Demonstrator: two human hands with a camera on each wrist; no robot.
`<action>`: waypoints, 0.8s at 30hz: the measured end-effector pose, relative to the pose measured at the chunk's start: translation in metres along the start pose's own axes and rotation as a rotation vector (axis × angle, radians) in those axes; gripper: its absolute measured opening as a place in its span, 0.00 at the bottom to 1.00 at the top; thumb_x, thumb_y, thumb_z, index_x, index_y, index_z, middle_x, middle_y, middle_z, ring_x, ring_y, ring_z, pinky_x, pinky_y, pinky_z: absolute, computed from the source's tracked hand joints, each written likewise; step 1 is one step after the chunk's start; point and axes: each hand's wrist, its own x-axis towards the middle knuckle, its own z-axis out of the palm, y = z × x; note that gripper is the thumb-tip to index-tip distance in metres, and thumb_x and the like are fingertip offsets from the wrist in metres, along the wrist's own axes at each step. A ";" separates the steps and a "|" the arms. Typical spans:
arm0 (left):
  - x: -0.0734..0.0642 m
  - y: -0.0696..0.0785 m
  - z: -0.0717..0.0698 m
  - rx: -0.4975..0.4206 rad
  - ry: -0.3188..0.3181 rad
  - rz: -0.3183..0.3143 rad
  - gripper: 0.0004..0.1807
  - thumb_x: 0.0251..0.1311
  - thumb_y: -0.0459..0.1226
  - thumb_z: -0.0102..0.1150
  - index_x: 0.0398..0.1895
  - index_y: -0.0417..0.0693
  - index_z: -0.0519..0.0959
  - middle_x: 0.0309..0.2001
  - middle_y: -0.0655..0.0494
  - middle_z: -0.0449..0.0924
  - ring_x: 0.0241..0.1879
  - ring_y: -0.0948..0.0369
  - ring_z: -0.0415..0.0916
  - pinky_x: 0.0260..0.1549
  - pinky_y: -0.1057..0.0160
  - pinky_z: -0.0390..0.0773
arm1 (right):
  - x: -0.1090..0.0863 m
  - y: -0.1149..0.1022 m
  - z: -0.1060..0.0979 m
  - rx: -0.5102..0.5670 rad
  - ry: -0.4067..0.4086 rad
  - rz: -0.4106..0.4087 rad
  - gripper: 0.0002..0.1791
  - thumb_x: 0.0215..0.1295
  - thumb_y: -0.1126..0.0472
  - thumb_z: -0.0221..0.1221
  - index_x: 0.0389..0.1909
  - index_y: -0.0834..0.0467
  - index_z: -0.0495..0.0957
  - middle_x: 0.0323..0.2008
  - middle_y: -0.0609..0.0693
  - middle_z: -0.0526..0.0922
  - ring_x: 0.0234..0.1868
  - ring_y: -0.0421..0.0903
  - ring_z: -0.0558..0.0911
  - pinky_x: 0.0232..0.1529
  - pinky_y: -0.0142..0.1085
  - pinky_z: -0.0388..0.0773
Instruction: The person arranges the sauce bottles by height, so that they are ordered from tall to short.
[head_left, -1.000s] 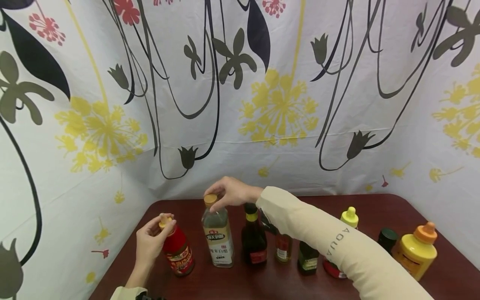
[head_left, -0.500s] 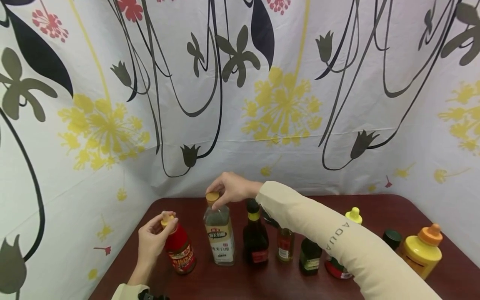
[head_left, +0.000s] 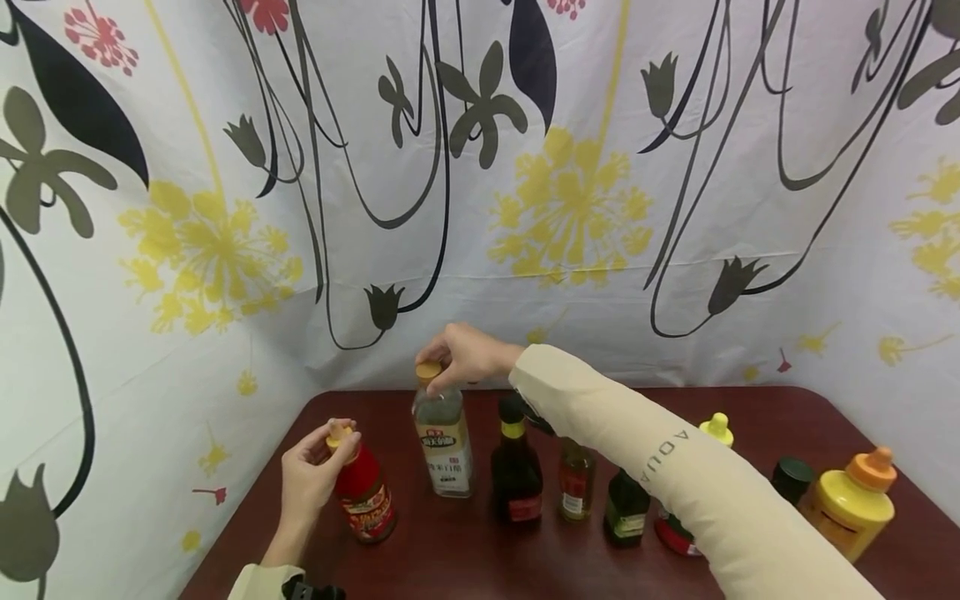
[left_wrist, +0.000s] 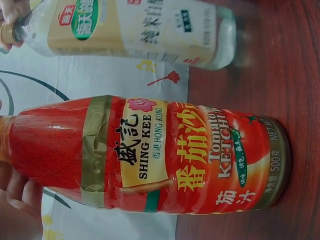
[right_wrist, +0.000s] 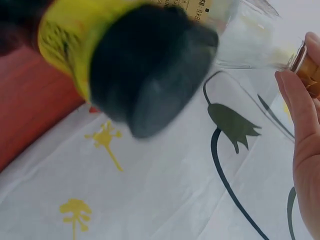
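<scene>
My left hand [head_left: 309, 475] pinches the yellow cap of a red tomato ketchup bottle [head_left: 369, 504], which stands at the table's left. In the left wrist view the Shing Kee label of this ketchup bottle [left_wrist: 150, 155] faces the camera. Just to its right is a clear white vinegar bottle [head_left: 446, 458] with a cream label. My right hand [head_left: 474, 360] reaches across from the right and grips this bottle by its golden cap. The right wrist view catches the neck of the vinegar bottle [right_wrist: 250, 40], with thumb and fingers at the cap.
Right of the vinegar stand a dark sauce bottle [head_left: 516, 475], a small red-labelled bottle [head_left: 576, 483] and a dark green bottle [head_left: 626, 512]. My sleeve [head_left: 675, 467] partly covers a yellow-topped bottle [head_left: 717, 427]. A yellow squeeze bottle [head_left: 851, 504] stands far right. Patterned cloth [head_left: 570, 317] hangs behind.
The vinegar bottle, with my right hand on its cap, has shifted up in the view, away from the front of the row. My left hand keeps its hold on the ketchup cap.
</scene>
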 end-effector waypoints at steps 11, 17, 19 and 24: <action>0.002 -0.001 -0.003 0.011 0.014 0.008 0.17 0.48 0.38 0.65 0.44 0.51 0.80 0.42 0.51 0.79 0.36 0.54 0.78 0.29 0.66 0.77 | 0.021 0.005 -0.015 -0.092 0.037 0.037 0.20 0.50 0.64 0.64 0.46 0.64 0.76 0.42 0.53 0.80 0.42 0.43 0.79 0.40 0.27 0.72; 0.004 0.006 -0.002 -0.003 0.007 0.022 0.17 0.48 0.37 0.65 0.45 0.51 0.80 0.43 0.52 0.79 0.37 0.54 0.78 0.29 0.66 0.77 | 0.031 0.011 -0.019 -0.125 0.040 0.058 0.19 0.50 0.64 0.64 0.46 0.62 0.77 0.42 0.52 0.80 0.42 0.43 0.78 0.40 0.27 0.72; 0.004 0.007 0.000 -0.009 0.003 0.026 0.17 0.48 0.37 0.65 0.45 0.51 0.80 0.43 0.52 0.79 0.37 0.54 0.78 0.30 0.66 0.77 | 0.034 0.014 -0.019 -0.136 0.045 0.059 0.19 0.50 0.64 0.64 0.46 0.61 0.77 0.41 0.52 0.80 0.42 0.43 0.78 0.40 0.28 0.72; 0.000 0.007 0.002 -0.023 -0.003 0.013 0.17 0.49 0.37 0.64 0.45 0.51 0.80 0.42 0.51 0.79 0.38 0.54 0.78 0.30 0.65 0.77 | 0.038 0.019 -0.015 -0.139 0.048 0.073 0.19 0.49 0.65 0.65 0.45 0.61 0.78 0.41 0.51 0.81 0.42 0.43 0.78 0.41 0.28 0.72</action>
